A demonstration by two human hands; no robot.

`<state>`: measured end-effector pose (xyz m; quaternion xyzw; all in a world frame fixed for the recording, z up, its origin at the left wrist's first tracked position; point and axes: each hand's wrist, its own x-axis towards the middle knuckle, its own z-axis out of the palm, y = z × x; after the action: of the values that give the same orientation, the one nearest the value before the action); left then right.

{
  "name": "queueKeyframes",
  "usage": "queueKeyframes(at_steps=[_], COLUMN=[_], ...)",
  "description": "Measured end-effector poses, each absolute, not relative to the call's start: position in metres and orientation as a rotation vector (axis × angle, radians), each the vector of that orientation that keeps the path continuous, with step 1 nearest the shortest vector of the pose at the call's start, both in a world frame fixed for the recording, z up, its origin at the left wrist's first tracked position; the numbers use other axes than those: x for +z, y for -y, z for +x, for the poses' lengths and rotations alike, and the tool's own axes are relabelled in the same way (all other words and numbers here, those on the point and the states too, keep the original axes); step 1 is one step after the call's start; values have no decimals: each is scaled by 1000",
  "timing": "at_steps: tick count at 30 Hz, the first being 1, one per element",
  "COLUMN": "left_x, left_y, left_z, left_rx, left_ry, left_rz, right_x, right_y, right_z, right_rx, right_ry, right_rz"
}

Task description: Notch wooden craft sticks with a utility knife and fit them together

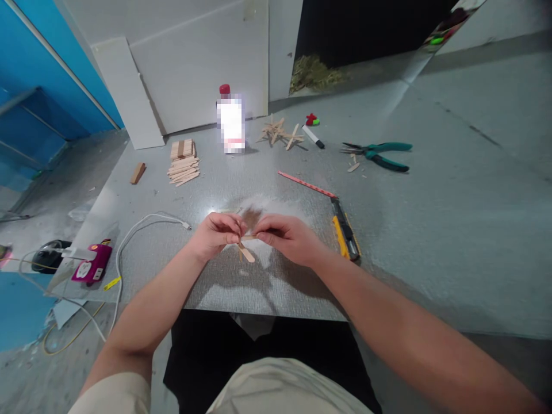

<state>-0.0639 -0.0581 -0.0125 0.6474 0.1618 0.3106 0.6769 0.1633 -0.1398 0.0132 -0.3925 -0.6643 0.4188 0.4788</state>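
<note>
Beige shirt (276, 388) nearest; beyond it, left hand (217, 234) and right hand (288, 237) (close together) pinch thin wooden sticks (247, 253).

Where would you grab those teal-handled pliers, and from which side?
I'd grip the two teal handles, coming from the right of the picture: the long-nose pliers seem to lie flat, with their handles spread apart toward that side, while the narrow nose points left, near small wood scraps.
</note>
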Motion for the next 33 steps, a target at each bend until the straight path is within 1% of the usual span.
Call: queueKeyframes(at_steps=[4, 15, 23, 33], left_x=[-16, -13, -12, -8], left_y=[58, 59, 61, 68], left_z=[-62, -57, -61, -50], left_rx=[657, 696, 684, 668], left_ry=[-343, -367, -318, -337], left_rz=[1478, 1534, 1559, 1598], right_x=[12, 8, 4, 6], right_y=[140, 142, 147, 156], right_z=[163, 158, 153, 144], right_rx=[1042, 1142, 1282, 1271], right_ry=[1632, 1576, 1502, 1459], right_rz=[-934, -846, -766, -727])
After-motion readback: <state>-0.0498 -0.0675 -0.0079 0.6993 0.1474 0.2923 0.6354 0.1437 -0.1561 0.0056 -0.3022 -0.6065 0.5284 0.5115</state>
